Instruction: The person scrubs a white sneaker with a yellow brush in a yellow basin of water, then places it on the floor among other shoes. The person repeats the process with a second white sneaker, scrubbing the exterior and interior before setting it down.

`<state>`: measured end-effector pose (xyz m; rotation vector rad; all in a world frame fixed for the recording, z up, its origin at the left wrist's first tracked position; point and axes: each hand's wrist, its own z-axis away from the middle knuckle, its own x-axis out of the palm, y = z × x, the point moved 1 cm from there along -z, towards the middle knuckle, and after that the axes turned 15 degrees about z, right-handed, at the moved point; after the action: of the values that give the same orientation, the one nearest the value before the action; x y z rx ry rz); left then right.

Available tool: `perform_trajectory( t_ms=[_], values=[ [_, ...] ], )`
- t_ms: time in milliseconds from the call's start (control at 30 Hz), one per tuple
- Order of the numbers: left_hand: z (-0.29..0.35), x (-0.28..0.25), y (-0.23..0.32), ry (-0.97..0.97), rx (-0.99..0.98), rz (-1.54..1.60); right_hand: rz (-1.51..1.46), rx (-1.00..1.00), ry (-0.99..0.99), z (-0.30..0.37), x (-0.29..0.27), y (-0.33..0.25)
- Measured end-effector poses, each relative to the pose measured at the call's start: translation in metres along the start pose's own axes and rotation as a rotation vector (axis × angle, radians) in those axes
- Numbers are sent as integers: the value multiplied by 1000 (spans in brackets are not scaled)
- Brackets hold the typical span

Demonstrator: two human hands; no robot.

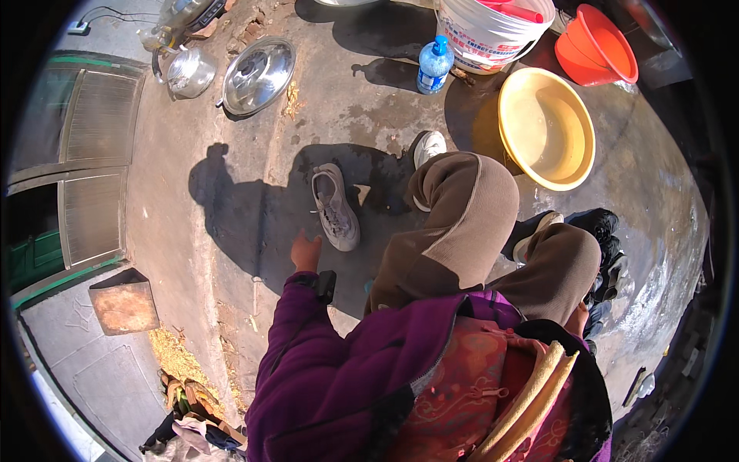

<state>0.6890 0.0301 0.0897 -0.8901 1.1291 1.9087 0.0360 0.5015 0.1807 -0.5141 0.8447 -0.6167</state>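
A grey-brown lace-up shoe [336, 212] stands alone on the concrete, its heel end toward me. My left hand [305, 252] reaches out just left of that heel, apart from it. Its fingers are partly stretched out, and nothing shows in them. A dark device is strapped on the left wrist. My right hand [578, 318] shows only as a small patch beside my right thigh. The rest is hidden by my leg and jacket, so its fingers cannot be seen. Close to it lies a pile of dark items [608, 258], perhaps shoes, partly covered by my knee.
Beyond my knees are a yellow basin [583, 142] with water, a white bucket [481, 46], a blue pump bottle [436, 65] and a red-orange bucket [577, 58]. A metal lid [258, 75] and kettle [191, 73] lie far left. A rusty box [125, 304] stands near the door.
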Motion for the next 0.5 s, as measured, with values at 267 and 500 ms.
perform_trajectory(
  t_ms=[267, 500],
  values=[
    [-78, 23, 93, 121, 728, -255, 42, -57, -31, 13, 6, -27],
    [-82, 36, 90, -343, 272, -381, 525, -42, 249, 32, -4, 0]
  ],
)
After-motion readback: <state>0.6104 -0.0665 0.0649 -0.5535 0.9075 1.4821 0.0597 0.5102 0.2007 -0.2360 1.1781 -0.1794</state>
